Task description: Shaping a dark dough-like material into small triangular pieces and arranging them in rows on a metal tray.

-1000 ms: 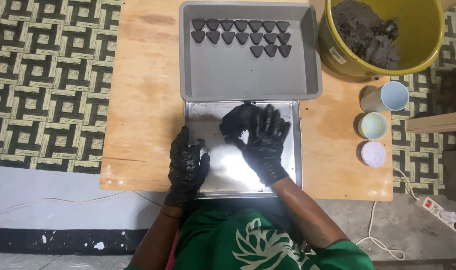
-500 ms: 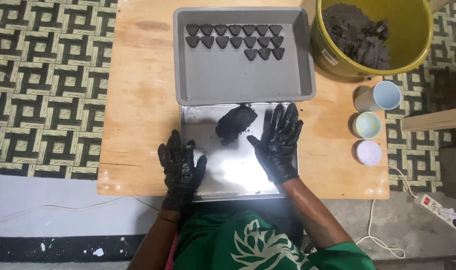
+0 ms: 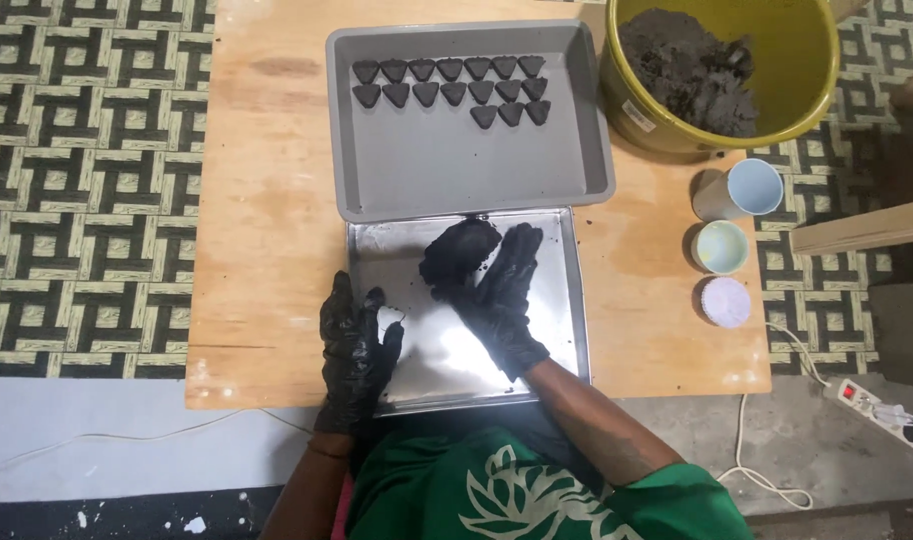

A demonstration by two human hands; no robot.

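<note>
Even, bright overhead light; soft shadows only. Glare patch on steel tray [image 3: 547,300], approx. 6 o'clock of frame centre. Focus sharp throughout, no motion blur. Slight wide-angle bowing at tabletop [image 3: 267,220] edges, 9 o'clock side.

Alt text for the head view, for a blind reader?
Black-gloved right hand presses a dark clay-like lump on a shiny metal tray; left hand rests at the tray's edge. Behind, a grey tray holds small dark triangles.

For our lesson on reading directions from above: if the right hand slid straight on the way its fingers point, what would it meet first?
The right hand points up-screen, already touching the dark lump. Straight on, it would probably meet the grey tray rim first; its height is unclear.
</note>
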